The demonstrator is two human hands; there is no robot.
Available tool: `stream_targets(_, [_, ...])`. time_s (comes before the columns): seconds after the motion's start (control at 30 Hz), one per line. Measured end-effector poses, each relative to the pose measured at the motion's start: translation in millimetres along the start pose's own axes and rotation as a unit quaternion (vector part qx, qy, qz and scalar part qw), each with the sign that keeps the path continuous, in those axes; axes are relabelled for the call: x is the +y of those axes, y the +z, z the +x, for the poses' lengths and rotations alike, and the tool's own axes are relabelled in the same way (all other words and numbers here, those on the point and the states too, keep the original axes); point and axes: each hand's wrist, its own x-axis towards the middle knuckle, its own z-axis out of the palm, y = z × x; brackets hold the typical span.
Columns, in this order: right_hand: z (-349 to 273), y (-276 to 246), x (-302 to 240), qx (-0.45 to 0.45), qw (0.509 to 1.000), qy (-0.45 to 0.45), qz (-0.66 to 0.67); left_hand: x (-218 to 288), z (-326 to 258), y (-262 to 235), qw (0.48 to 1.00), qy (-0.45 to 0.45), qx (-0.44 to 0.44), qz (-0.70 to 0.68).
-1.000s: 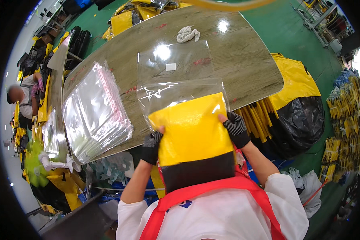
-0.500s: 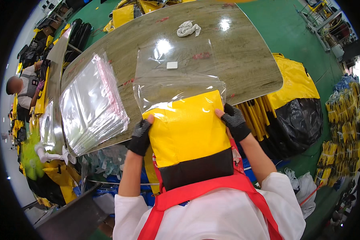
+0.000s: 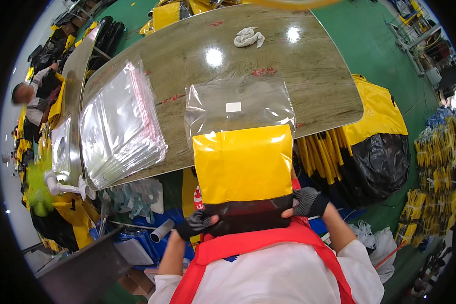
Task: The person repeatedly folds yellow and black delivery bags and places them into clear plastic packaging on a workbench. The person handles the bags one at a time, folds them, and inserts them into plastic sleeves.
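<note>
A flat folded yellow-and-black item (image 3: pixel 243 167) lies against my front, its far yellow end over the table edge and its black end near me. It looks like shiny coated fabric. My left hand (image 3: pixel 195 224) and my right hand (image 3: pixel 305 202), both in dark fingerless gloves, grip the black end from either side, thumbs on top. A clear plastic bag (image 3: pixel 210 101) with a small white label (image 3: pixel 233 107) spreads on the table beyond the yellow end. Its film runs down toward the item; how far it covers it I cannot tell.
A stack of clear bags (image 3: pixel 119 126) lies on the left of the wooden table (image 3: pixel 319 66). A crumpled white cloth (image 3: pixel 249 37) sits at the back. Yellow-and-black pieces (image 3: pixel 377 147) hang off the right edge. A person (image 3: pixel 38 96) works at a far-left table beyond a white fan (image 3: pixel 61 185).
Both hands have slid from the yellow part's sides down to the black end. The clear bag has come nearer to me, its film closer around the folded item.
</note>
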Motion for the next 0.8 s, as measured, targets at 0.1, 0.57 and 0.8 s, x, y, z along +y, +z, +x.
stream_targets(0.1, [56.9,7.0,74.9,0.183,0.888,-0.202,0.371,17.3,17.9,-43.4,0.969,0.248,0.009,0.002])
stream_targets(0.57, [11.4,97.4,27.6,0.24,0.882,-0.217,0.343,-47.2,13.1,48.2,0.888,0.329,0.254,0.196])
stream_targets(0.8, [24.8,1.4,-36.8,0.412,0.691,-0.402,0.437,-7.5,123.3,58.5,0.874,0.314,0.297,0.222])
